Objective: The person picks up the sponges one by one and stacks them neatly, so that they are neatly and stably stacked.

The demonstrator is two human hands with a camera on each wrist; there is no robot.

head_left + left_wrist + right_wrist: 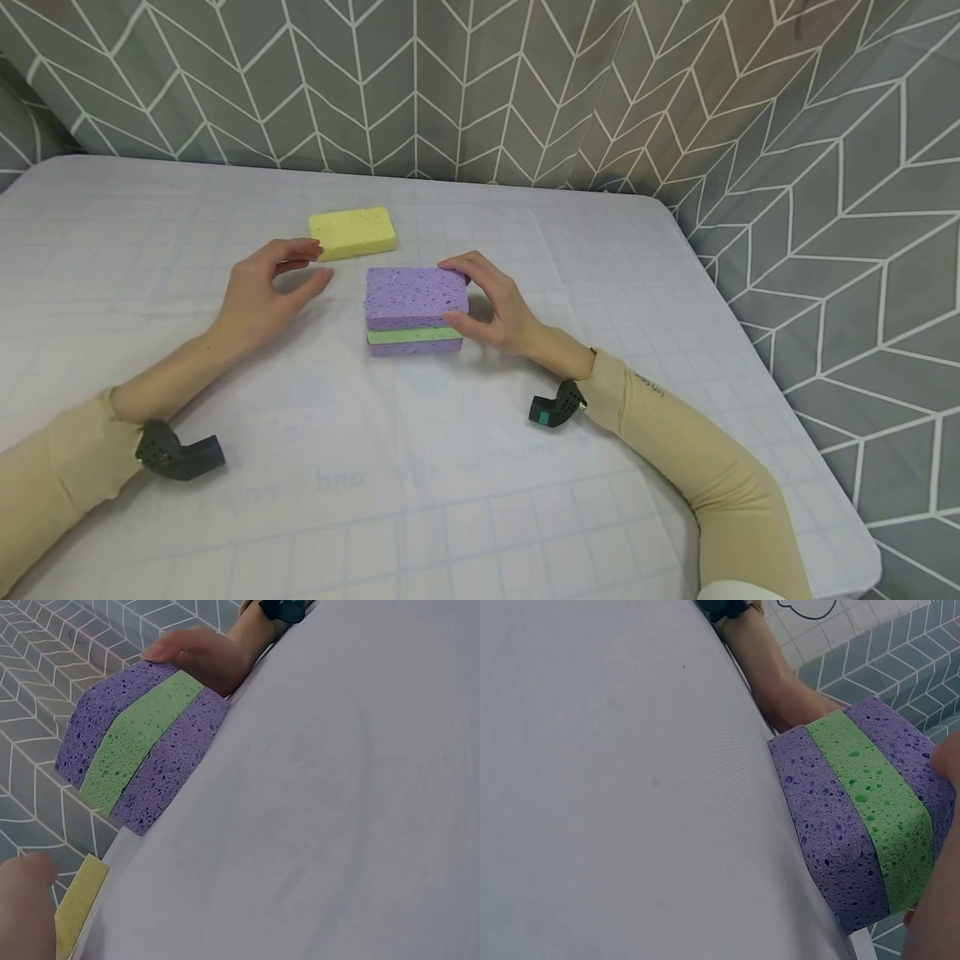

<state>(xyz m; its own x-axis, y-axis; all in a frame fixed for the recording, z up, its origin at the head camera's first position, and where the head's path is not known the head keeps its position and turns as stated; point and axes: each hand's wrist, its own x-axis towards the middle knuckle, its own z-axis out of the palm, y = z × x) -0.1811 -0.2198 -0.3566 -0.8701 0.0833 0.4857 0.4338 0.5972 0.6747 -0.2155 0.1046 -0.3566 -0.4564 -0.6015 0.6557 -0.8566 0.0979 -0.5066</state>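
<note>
Three sponges make a stack in the middle of the table: a purple sponge (415, 292) on top, a green sponge (412, 336) between, and a lower purple sponge (414, 347) on the cloth. My right hand (501, 308) holds the top purple one at its right end, thumb on the near side and fingers at the far corner. Farther back lies a yellow sponge (354, 233), flat on the table. At its left end is my left hand (264, 287), fingertips right at the near left corner, thumb spread away with nothing between.
A white cloth with a faint grid covers the table (360, 533). Behind it and along the right side hangs a grey curtain (450, 92) with white zigzag lines. Each wrist carries a small black camera (180, 454).
</note>
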